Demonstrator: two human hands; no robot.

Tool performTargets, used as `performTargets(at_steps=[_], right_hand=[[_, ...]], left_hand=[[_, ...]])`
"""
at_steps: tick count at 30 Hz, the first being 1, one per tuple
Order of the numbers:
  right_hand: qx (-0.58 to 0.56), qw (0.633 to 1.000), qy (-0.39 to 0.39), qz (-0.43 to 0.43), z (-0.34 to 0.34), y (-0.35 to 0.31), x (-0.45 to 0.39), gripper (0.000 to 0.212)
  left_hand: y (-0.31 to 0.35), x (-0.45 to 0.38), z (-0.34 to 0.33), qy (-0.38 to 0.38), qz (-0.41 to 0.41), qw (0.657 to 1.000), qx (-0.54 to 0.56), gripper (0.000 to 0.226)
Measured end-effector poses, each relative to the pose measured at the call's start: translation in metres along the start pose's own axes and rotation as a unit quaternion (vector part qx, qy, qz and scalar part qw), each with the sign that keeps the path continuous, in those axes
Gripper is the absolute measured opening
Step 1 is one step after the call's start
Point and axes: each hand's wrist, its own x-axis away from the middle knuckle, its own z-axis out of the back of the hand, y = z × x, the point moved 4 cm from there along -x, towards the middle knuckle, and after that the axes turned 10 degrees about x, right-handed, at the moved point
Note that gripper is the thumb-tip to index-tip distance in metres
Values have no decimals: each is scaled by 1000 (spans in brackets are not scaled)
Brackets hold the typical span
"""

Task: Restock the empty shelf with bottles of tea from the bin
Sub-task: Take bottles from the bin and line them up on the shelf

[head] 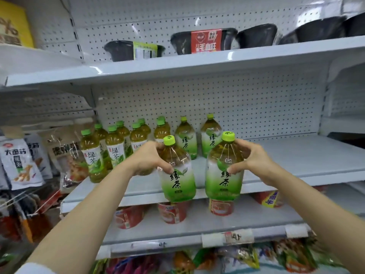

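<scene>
Each hand carries 1 bottle of green tea toward the middle shelf (pixel 296 155) in the centre of the frame. The left hand (pixel 150 158) has its grip wrapped around the shoulder of the left bottle (pixel 177 175), fingers behind and thumb in front, just under the green cap. The right hand (pixel 250 157) pinches the right bottle (pixel 224 171) the same way, thumb on the label and fingers curled behind the neck. Both bottles hang in front of the shelf edge, their bottoms lower than the shelf surface, so I judge they must be lifted a little before going in. The stocked bottles (pixel 118 147) fill the left part of the shelf, and 2 more stand at the back; the right part is bare. A good way is to set the new bottles upright in front of those 2, labels forward, and to let go only when each base sits flat. The bin is not in view.
</scene>
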Motion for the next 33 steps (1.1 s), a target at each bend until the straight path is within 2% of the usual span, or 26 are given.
performTargets(at_steps=[2,6,11,19,25,27,29,31,33], right_hand=[[-4,1000,12,-10,1,7,-18,80],[-2,1000,23,-21,7,17,-48,83],[9,999,12,-30,10,23,-82,77],[16,1000,-22,-15,16,39,-119,75],[34,999,-25,4,12,49,-115,89],[41,999,-9,27,11,53,-106,91],[84,995,4,52,7,58,-96,102],[167,983,20,71,-2,62,-88,117],[218,972,49,71,-6,66,-85,125]], left_hand=[[6,-22,-3,-16,-20,1000,-14,68],[14,-63,-2,-25,-27,999,-23,106],[18,-99,-10,-43,-23,998,-33,105],[9,-127,-23,-15,-19,999,-22,108],[4,-122,-29,-1,-30,999,-27,105],[11,-117,-29,8,-62,997,-42,114],[24,-112,-28,30,-123,989,-73,125],[35,-109,-32,33,-179,973,-143,132],[39,-109,-40,21,-195,954,-226,134]])
